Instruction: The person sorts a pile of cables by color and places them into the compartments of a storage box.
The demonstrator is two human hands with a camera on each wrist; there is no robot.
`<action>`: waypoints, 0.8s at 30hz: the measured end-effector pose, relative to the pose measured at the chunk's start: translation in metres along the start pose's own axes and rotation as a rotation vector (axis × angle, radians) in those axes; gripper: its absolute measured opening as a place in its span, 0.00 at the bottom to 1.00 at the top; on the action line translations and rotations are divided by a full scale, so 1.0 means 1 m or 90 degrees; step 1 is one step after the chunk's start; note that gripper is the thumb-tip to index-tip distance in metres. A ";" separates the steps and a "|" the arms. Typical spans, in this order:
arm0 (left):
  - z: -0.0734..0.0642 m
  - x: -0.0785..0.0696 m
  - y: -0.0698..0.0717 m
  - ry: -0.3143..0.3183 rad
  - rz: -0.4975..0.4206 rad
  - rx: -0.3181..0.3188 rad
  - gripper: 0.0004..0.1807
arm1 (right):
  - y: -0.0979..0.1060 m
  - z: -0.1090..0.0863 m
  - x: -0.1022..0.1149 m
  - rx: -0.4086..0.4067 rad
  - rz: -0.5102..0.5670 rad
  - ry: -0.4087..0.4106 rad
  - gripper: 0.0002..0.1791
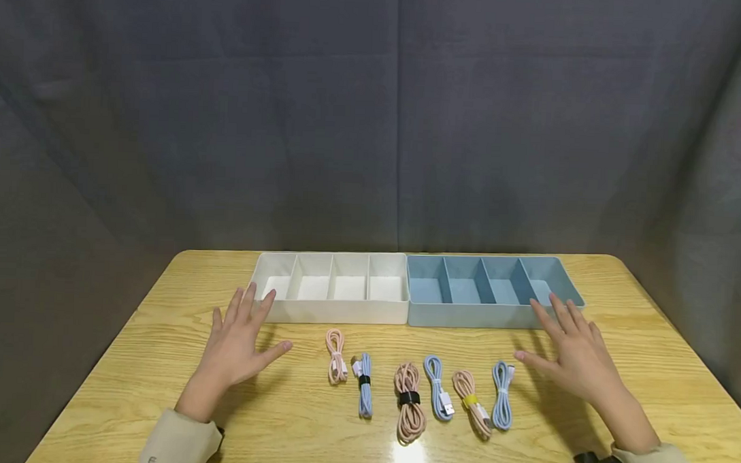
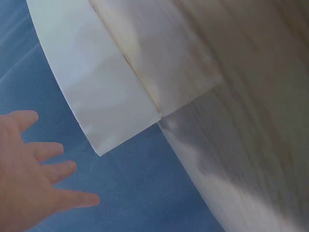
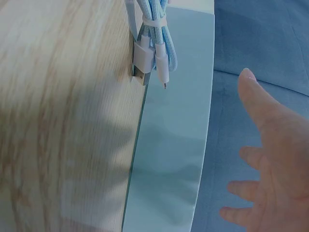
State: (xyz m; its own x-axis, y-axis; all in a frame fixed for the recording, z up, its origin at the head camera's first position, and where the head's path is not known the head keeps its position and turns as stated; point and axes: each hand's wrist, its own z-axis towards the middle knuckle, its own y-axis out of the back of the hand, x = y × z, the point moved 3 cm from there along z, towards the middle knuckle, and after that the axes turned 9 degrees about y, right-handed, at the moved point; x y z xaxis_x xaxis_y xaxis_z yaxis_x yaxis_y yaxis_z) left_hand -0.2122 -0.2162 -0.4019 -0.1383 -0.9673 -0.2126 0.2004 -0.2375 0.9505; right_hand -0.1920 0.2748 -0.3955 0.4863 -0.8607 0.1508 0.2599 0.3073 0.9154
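Note:
My left hand (image 1: 234, 346), fingers spread and straight, hovers at the front left corner of a white four-compartment tray (image 1: 331, 312). On the other side my right hand (image 1: 577, 354) is spread the same way, near the front right corner of a blue four-compartment tray (image 1: 465, 316). Neither hand holds anything. Between them lies a row of bundled cables: a small pink cable (image 1: 336, 356), a blue cable with a black tie (image 1: 365, 384), a pink cable with a black tie (image 1: 410, 413), a blue cable (image 1: 437, 387), a pink cable with a yellow tie (image 1: 471, 402) and another blue cable (image 1: 502, 396).
Both trays stand end to end along the back of the wooden table (image 1: 314, 441); no cables show in their compartments. A dark grey curtain (image 1: 288, 133) hangs behind the table and along its sides. The table's back corners are rounded.

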 end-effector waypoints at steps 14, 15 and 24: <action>0.008 0.006 0.006 0.043 -0.100 0.012 0.46 | 0.003 -0.001 -0.002 0.007 -0.012 -0.002 0.48; 0.010 0.007 0.007 0.050 -0.119 0.016 0.46 | 0.003 -0.001 -0.002 0.006 -0.011 0.000 0.48; 0.024 0.019 0.008 0.180 -0.314 0.096 0.46 | 0.005 0.000 0.001 0.009 0.046 0.001 0.47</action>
State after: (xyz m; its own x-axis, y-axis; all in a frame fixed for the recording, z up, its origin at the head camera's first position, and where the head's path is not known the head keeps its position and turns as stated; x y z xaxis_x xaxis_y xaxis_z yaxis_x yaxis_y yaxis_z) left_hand -0.2367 -0.2347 -0.3932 0.0878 -0.7365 -0.6707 0.0348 -0.6706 0.7410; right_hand -0.1903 0.2752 -0.3909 0.5044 -0.8358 0.2170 0.2115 0.3633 0.9073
